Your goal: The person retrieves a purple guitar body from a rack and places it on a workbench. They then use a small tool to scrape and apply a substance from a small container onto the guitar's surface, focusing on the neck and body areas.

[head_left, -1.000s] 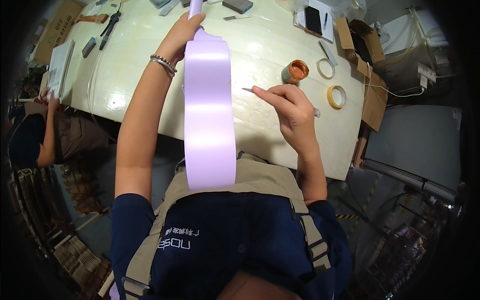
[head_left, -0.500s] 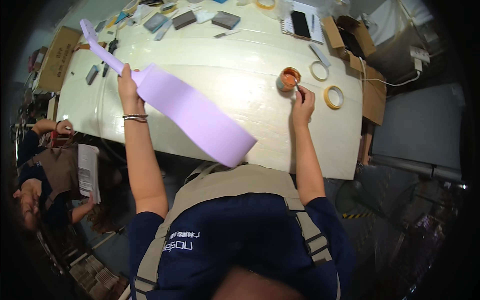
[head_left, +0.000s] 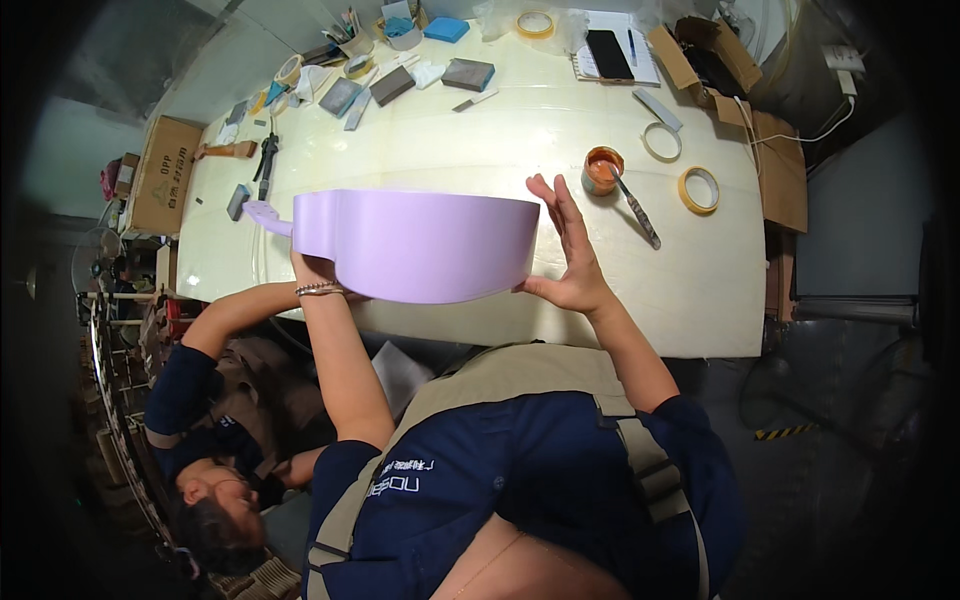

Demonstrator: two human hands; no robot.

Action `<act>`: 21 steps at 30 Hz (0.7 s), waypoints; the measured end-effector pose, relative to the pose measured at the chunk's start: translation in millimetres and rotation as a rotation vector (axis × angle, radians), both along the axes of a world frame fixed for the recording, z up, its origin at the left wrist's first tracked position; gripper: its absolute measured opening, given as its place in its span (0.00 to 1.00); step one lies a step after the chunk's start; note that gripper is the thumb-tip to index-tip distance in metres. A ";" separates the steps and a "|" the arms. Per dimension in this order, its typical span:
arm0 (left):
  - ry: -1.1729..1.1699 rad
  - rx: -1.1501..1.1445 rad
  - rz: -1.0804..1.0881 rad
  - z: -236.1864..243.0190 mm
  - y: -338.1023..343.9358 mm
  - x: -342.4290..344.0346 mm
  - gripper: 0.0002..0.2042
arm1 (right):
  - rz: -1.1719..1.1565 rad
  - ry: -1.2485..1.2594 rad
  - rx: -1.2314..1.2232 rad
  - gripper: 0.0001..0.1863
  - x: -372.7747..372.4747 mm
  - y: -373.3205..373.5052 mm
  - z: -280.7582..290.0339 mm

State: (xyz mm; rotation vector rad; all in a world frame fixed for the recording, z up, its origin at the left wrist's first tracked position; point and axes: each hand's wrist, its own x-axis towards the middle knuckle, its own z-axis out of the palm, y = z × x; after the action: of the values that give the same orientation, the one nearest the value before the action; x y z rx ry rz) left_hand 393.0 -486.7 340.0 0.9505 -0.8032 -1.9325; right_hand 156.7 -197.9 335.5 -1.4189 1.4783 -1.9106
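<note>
A lilac ukulele [head_left: 430, 250] is held level above the near edge of the table, its curved side facing me and its pegboard end to the left. My left hand [head_left: 316, 268] grips it by the neck where the neck meets the body; most of the fingers are hidden behind it. At the body's right end, my right hand [head_left: 572, 255] is open, fingers spread upward and the thumb seeming to touch the lower corner. Beyond that hand stands a jar of orange-brown paste [head_left: 601, 178]. A thin tool with a stained handle [head_left: 641, 220] leans out of it.
Tape rolls [head_left: 698, 190], sanding blocks [head_left: 468, 74] and a phone [head_left: 609, 54] on a notebook lie on the pale table [head_left: 480, 140]. An opened carton [head_left: 705, 62] sits at the far right. A co-worker [head_left: 225, 420] is close on my left.
My right hand has let go of the tool in the jar and moved left to the ukulele. The ukulele has swung from slanting to level. The co-worker appears closer to me.
</note>
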 end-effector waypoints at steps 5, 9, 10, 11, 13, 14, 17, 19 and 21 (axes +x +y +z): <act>0.131 -0.046 -0.048 1.7 -2.0 -11.2 0.20 | -0.007 0.051 -0.256 0.59 8.3 -9.2 34.2; 0.179 -0.068 -0.058 5.9 -1.3 -10.8 0.20 | -0.110 0.210 -0.354 0.42 10.3 -13.0 59.9; 0.191 -0.064 -0.070 5.1 -0.9 -11.9 0.20 | -0.131 0.298 -0.345 0.38 7.7 -11.7 63.0; 0.201 -0.060 -0.087 5.7 -1.1 -11.8 0.20 | -0.193 0.264 -0.299 0.27 10.8 -9.8 59.6; 0.217 -0.038 -0.143 8.4 -1.0 -11.1 0.20 | -0.380 0.469 -0.179 0.27 1.4 -0.3 48.0; 0.231 -0.022 -0.178 10.0 -1.7 -12.7 0.20 | -0.448 0.487 -0.129 0.30 -0.3 4.9 42.7; 0.284 0.060 -0.309 16.2 -2.8 -23.7 0.20 | -0.393 0.282 0.016 0.42 -2.7 22.8 29.9; 0.307 0.093 -0.350 18.9 -2.1 -38.7 0.21 | -0.355 0.230 0.073 0.46 -4.8 28.5 17.4; 0.294 0.071 -0.293 19.9 2.0 -46.6 0.21 | -0.178 0.003 0.068 0.47 2.4 31.5 7.9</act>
State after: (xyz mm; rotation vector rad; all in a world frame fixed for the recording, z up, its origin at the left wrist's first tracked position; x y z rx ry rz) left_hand 346.4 -484.6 360.0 0.5909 -0.7358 -2.3007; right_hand 159.0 -166.4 343.4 -1.2991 1.7045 -1.9401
